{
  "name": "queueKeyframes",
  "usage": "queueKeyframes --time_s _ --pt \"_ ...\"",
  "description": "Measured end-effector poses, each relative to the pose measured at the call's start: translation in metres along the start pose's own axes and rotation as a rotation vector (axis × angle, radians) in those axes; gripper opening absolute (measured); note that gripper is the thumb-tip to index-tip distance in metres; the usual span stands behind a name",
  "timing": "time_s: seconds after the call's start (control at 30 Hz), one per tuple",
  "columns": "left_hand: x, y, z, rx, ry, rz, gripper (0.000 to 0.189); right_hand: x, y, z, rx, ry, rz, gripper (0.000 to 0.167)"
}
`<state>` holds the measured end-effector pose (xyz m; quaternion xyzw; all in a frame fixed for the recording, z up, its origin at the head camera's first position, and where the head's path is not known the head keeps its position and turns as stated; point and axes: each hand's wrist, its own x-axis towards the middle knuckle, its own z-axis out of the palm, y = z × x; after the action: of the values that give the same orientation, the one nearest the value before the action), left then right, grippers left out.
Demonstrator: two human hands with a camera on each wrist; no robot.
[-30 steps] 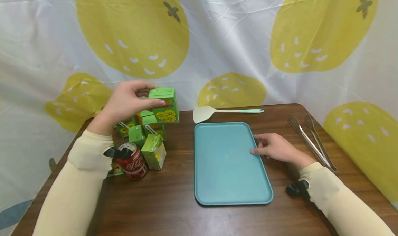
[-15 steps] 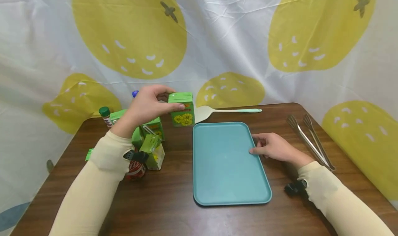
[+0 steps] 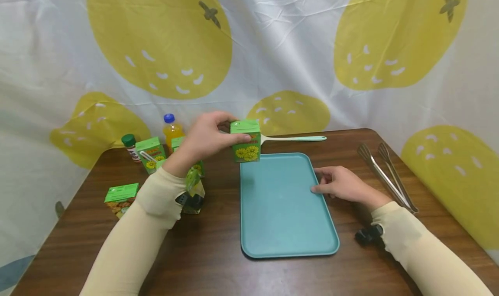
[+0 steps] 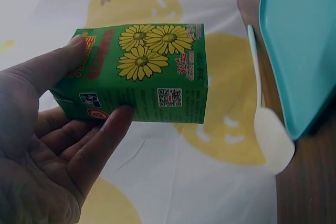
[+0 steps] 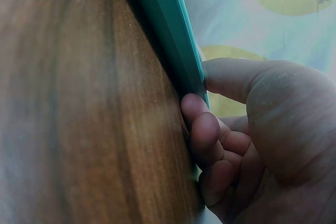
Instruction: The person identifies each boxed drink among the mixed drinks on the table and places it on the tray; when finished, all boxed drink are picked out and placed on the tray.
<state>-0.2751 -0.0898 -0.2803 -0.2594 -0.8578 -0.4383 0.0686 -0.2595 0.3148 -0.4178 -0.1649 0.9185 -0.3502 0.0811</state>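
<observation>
My left hand (image 3: 210, 135) grips a green drink carton (image 3: 247, 152) by its upper part, thumb on the front and fingers behind. The carton is upright in the air and overlaps the far left corner of a blue-green tray (image 3: 288, 205). Yellow flowers and a QR code show on the carton (image 4: 152, 72) in the left wrist view. At the tray's right side, my right hand (image 3: 343, 184) pinches the rim. In the right wrist view the thumb (image 5: 228, 77) lies on the tray's edge (image 5: 181, 40), with curled fingers against its outer side.
Behind my left forearm stand several green cartons (image 3: 150, 151), an orange drink bottle (image 3: 170, 129) and a green-capped bottle (image 3: 130, 145). Another carton (image 3: 121, 198) is at the left. A spatula (image 3: 296, 138) lies behind the tray; metal tongs (image 3: 390, 179) lie to its right.
My left hand has carried the carton rightward and slightly lower, from above the other cartons to the tray's far left corner. My forearm now hides the red soda can. The right hand keeps its place.
</observation>
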Motion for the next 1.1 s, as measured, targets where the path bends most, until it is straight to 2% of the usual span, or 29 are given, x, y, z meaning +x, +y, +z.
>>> queueKeyframes --time_s 0.37,0.9,1.1 --pt "0.011 -0.002 0.038 -0.006 -0.024 -0.012 0.039 -0.001 0.000 -0.001 0.010 -0.005 -0.006 0.078" --pt "0.034 -0.011 0.091 0.017 -0.021 0.041 0.034 0.001 0.004 -0.001 0.001 -0.003 0.006 0.076" --pt "0.038 -0.017 0.107 -0.024 -0.038 0.012 0.037 0.001 0.003 0.000 0.005 -0.006 -0.006 0.076"
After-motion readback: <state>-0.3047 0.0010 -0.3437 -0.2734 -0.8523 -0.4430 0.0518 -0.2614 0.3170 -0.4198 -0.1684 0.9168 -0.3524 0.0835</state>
